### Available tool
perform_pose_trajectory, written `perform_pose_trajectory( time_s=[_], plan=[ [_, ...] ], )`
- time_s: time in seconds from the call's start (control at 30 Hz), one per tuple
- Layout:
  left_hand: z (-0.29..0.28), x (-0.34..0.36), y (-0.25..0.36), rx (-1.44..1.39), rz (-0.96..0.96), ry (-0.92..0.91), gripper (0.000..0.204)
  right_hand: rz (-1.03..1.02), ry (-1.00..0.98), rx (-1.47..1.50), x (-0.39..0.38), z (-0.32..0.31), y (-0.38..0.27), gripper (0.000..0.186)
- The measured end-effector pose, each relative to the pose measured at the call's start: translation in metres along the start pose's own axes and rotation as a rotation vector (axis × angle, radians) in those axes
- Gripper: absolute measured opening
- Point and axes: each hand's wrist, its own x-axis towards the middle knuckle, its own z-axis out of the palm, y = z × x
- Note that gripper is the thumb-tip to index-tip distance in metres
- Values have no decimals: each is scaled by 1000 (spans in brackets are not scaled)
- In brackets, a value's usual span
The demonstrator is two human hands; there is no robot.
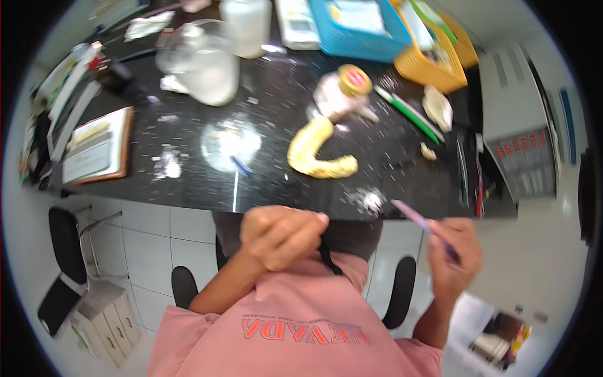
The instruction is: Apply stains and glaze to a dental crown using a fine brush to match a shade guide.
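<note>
At the front edge of the black worktop, my left hand (279, 239) has its fingers curled together; whatever is inside, if anything, is hidden. My right hand (455, 251) grips a thin purple-handled tool (411, 213), its flat pale tip pointing up and left over the edge. Beyond my hands lies a yellow horseshoe-shaped dental cast (308, 154). White shavings (370, 201) are scattered near the edge. A pink-white lump (333, 100) with a yellow round lid (353, 80) stands behind the cast, and green-and-white pens (408, 113) lie to its right.
The black worktop (251, 188) also holds a clear jug (207, 69), a white container (245, 25), blue (358, 44) and yellow (433, 69) baskets, and a notepad (94, 151). A blue strip (240, 165) lies left of the cast. A chair (66, 245) and drawer unit (113, 320) stand at lower left.
</note>
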Motion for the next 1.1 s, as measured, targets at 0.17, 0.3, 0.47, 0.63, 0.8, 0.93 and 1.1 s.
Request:
perform_pose_trajectory(
  time_s=[0.17,0.3,0.47,0.63,0.8,0.93,1.1],
  plan=[
    [2,-1,-4,-4,42,54,21,-494,33,-175,115,-2,-67,32],
    [-3,-6,-6,4,39,85,22,-911,-162,-256,210,50,-111,23],
    [-2,-4,-7,-53,52,63,21,-1171,-301,-467,262,110,-141,8],
    [-5,-9,-7,-94,34,39,23,-1219,-418,-650,259,131,-156,7],
    [1,-8,-6,-137,53,14,24,-1196,-251,-597,251,95,-153,7],
    [-9,-1,-10,-34,46,-25,24,-1072,-191,-437,225,54,-128,17],
    [-3,-3,-1,-22,-20,7,28,-428,-138,-139,114,-10,-57,31]
  ],
)
